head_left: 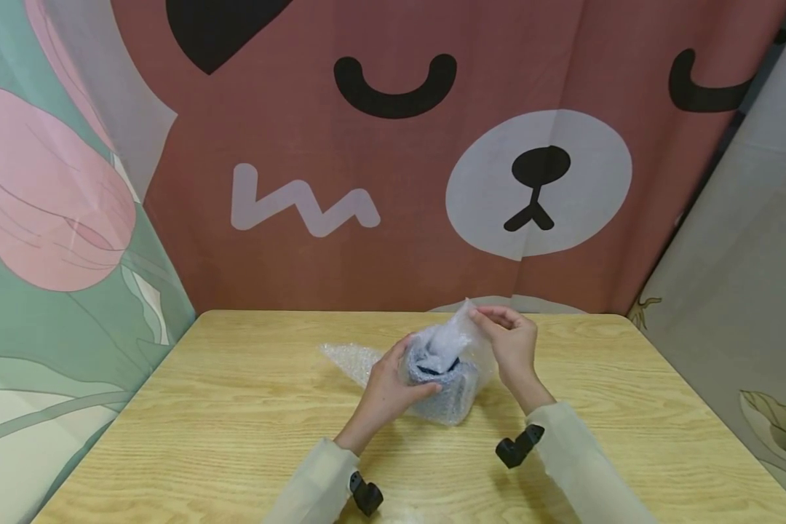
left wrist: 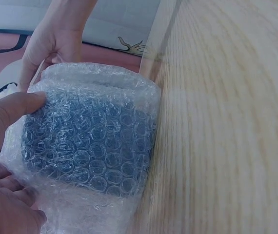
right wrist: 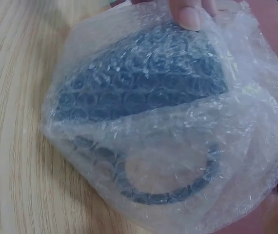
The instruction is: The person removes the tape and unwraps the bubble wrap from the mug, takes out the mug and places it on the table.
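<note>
A dark blue mug [left wrist: 95,141] sits inside bubble wrap [head_left: 455,400] at the middle of the table; its curved handle [right wrist: 168,197] shows through the plastic in the right wrist view. My left hand [head_left: 388,382] grips the wrapped mug from the left, thumb on the near side and fingers reaching behind. Above it, my right hand [head_left: 514,342] pinches a raised corner of the bubble wrap [head_left: 461,320] between thumb and fingers. Folds of plastic cover part of the mug's opening. Most of the left fingers are hidden behind the bundle in the head view.
A loose tail of bubble wrap [head_left: 350,358] spreads over the wooden table [head_left: 249,407] to the left. Behind the table hangs a curtain [head_left: 406,269] with a bear face, and printed curtains stand at both sides. A small black camera sits on each wrist.
</note>
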The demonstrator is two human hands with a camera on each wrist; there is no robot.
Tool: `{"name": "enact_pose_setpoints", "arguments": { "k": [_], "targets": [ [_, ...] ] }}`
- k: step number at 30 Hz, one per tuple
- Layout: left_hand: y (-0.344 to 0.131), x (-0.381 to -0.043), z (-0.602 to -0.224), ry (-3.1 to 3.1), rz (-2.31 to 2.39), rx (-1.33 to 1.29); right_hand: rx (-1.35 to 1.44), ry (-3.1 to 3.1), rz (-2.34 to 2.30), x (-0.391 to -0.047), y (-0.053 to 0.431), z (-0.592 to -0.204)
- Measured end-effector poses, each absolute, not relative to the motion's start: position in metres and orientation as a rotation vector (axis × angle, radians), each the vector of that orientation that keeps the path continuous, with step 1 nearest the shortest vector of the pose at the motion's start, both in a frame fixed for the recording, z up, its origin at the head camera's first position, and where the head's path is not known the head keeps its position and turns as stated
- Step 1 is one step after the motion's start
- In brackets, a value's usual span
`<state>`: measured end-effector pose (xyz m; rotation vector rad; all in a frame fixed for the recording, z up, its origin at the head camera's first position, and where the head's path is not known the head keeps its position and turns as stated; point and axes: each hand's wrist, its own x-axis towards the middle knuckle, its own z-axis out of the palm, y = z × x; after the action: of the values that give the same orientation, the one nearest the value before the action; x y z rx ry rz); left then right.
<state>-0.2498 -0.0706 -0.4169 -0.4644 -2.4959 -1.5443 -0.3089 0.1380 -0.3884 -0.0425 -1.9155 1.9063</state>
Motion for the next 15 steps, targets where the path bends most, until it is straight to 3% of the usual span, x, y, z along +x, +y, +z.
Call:
{"name": "enact_pose_setpoints", "arguments": {
  "k": [15],
  "targets": [
    [-0.0704,-0.2508,-0.4178,-2.514,-1.526,-0.443,0.333,-1.969,1.812,-0.2996,0.1425,-0.3897]
  ]
}}
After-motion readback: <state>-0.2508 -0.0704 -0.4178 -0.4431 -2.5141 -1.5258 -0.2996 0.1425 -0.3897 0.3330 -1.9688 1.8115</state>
